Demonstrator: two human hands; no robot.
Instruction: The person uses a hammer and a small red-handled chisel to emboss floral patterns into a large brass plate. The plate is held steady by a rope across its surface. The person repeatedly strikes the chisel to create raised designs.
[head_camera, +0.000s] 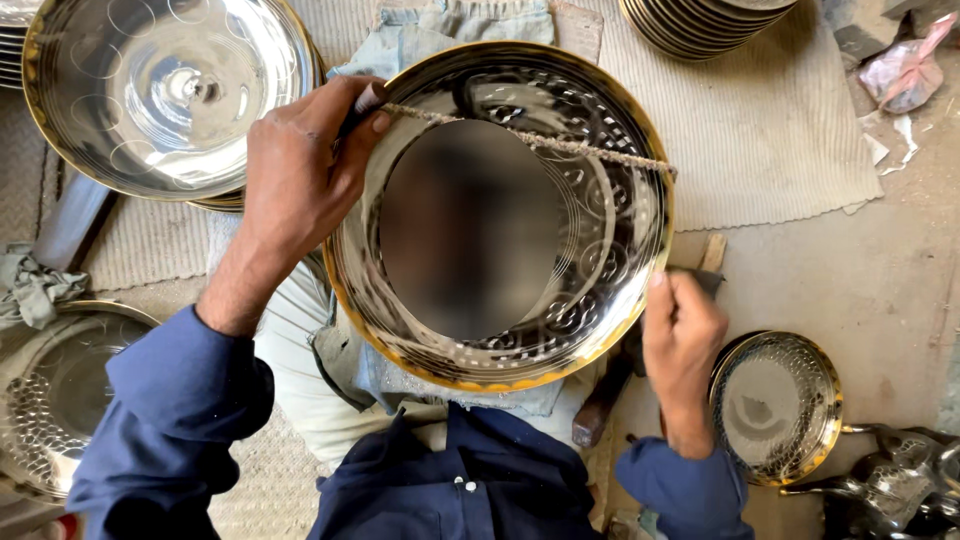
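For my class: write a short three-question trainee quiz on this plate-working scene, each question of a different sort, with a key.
1. True or false: the left hand rests on the rim of the large shiny plate on the person's lap.
2. Which lies nearest the right hand? A. the stack of plates at top right; B. the small patterned plate; C. the crumpled cloth.
3. Fill in: a thin twisted ___ runs straight across the plate's upper part.

Key: 1 true; 2 B; 3 cord.
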